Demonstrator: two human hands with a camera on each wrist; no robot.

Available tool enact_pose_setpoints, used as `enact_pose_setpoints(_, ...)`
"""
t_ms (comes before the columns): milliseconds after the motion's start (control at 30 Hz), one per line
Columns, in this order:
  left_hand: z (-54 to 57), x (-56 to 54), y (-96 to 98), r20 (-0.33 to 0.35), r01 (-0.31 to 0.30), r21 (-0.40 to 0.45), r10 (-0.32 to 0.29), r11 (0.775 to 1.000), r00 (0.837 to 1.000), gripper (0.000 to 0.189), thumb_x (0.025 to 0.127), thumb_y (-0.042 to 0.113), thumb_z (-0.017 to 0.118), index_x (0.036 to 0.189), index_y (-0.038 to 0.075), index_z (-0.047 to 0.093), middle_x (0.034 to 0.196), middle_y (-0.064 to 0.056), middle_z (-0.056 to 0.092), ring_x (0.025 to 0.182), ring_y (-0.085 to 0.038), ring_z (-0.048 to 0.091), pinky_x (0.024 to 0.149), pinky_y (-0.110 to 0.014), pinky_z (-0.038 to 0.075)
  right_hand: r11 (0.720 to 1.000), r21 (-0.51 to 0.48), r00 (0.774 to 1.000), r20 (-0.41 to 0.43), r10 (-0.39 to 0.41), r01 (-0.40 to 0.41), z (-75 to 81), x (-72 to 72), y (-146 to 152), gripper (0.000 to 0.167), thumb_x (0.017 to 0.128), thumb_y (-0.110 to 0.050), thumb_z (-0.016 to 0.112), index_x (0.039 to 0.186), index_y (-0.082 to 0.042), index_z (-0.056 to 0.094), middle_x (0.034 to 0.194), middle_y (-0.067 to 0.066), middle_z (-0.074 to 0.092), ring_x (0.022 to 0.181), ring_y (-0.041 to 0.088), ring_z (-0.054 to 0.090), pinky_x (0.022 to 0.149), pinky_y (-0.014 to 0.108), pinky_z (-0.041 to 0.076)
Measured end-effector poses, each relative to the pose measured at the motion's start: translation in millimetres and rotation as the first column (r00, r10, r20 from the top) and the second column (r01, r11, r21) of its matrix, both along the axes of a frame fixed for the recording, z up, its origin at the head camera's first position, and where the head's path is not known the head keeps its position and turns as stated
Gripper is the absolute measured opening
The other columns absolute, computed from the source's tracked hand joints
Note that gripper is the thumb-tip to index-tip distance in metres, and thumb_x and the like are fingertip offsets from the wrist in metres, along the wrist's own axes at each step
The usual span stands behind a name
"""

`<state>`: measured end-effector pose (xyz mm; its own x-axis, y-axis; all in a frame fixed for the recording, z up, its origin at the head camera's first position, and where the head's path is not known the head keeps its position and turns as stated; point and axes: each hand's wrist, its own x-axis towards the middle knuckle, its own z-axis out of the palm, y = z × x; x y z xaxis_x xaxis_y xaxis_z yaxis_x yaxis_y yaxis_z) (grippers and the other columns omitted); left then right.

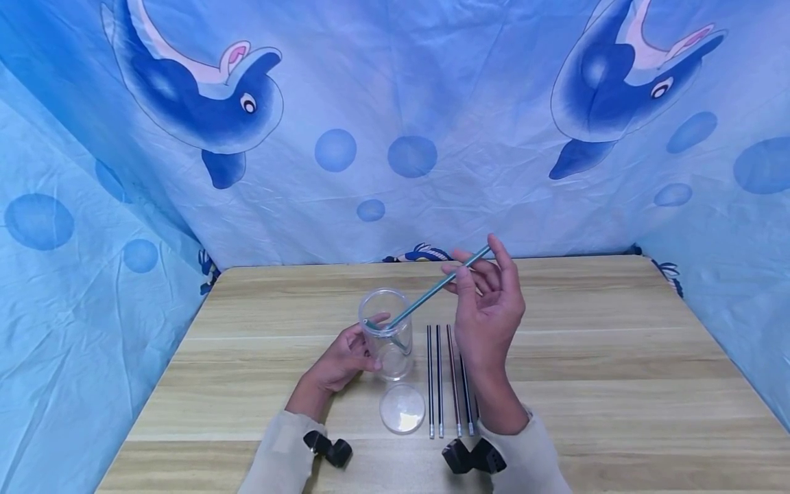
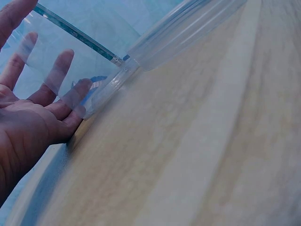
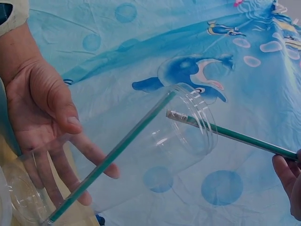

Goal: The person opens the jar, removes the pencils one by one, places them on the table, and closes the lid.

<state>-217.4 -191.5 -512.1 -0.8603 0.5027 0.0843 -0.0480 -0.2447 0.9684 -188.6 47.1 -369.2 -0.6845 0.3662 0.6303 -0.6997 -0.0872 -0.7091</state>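
My left hand [image 1: 341, 358] holds a clear plastic jar [image 1: 395, 363] from its left side, thumb on the near side and fingers on the far side. The jar stands with its mouth uncovered. One green pencil [image 3: 113, 157] leans slantwise inside it. Above and to the right, my right hand [image 1: 492, 312] pinches a second green pencil [image 1: 432, 291] near its upper end. That pencil slants down to the left, its eraser end within the jar's mouth, as the right wrist view shows.
A round clear lid [image 1: 402, 409] lies on the wooden table [image 1: 617, 384] in front of the jar. Several dark pencils [image 1: 439, 381] lie side by side to the right, eraser ends toward me, partly under my right forearm. A blue dolphin-print cloth [image 1: 469, 185] hangs behind.
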Motion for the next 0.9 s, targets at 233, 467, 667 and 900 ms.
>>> enact_pose_setpoints(233, -4.4, -1.3, 0.8, -0.006, 0.017, 0.007, -0.017, 1.000, 1.000, 0.082, 0.075, 0.000, 0.080, 0.148, 0.011, 0.046, 0.144, -0.007, 0.055, 0.143, -0.022, 0.036, 0.120, -0.043, 0.019, 0.981, -0.182, 0.997, 0.038, 0.070, -0.062, 6.2, 0.2, 12, 0.047, 0.096, 0.002, 0.059, 0.141, -0.004, 0.044, 0.111, 0.023, 0.068, 0.091, 0.028, 0.072, 0.077, 0.034, 0.060)
enact_pose_setpoints(467, -4.6, -2.9, 0.7, -0.030, 0.026, 0.051, -0.025, 0.998, 0.999, 0.084, 0.073, -0.001, 0.081, 0.149, 0.007, 0.043, 0.141, -0.008, 0.057, 0.139, -0.021, 0.042, 0.114, -0.029, 0.032, 0.903, -0.396, 0.957, 0.154, 0.246, -0.168, 16.0, -1.3, 37, 0.047, 0.096, 0.000, 0.061, 0.139, -0.005, 0.045, 0.110, 0.021, 0.068, 0.089, 0.029, 0.073, 0.076, 0.035, 0.060)
enact_pose_setpoints(667, -3.1, -1.7, 0.0, -0.031, 0.032, 0.037, -0.031, 0.999, 0.999, 0.086, 0.075, -0.004, 0.078, 0.151, 0.004, 0.038, 0.144, -0.009, 0.055, 0.140, -0.023, 0.041, 0.116, -0.032, 0.029, 0.896, -0.357, 0.893, 0.261, 0.366, -0.263, 11.6, -0.4, 52, 0.044, 0.097, 0.005, 0.056, 0.138, -0.006, 0.049, 0.101, 0.011, 0.067, 0.082, 0.022, 0.072, 0.071, 0.031, 0.060)
enact_pose_setpoints(900, -0.9, 1.3, -0.5, -0.036, 0.020, 0.021, -0.019, 1.000, 0.999, 0.086, 0.074, -0.004, 0.077, 0.150, 0.000, 0.037, 0.145, -0.012, 0.052, 0.140, -0.026, 0.041, 0.116, -0.039, 0.028, 0.913, -0.061, 0.800, 0.460, 0.385, -0.404, -6.3, 1.4, 57, 0.045, 0.097, 0.001, 0.056, 0.140, -0.012, 0.050, 0.104, 0.009, 0.067, 0.082, 0.019, 0.073, 0.068, 0.032, 0.061)
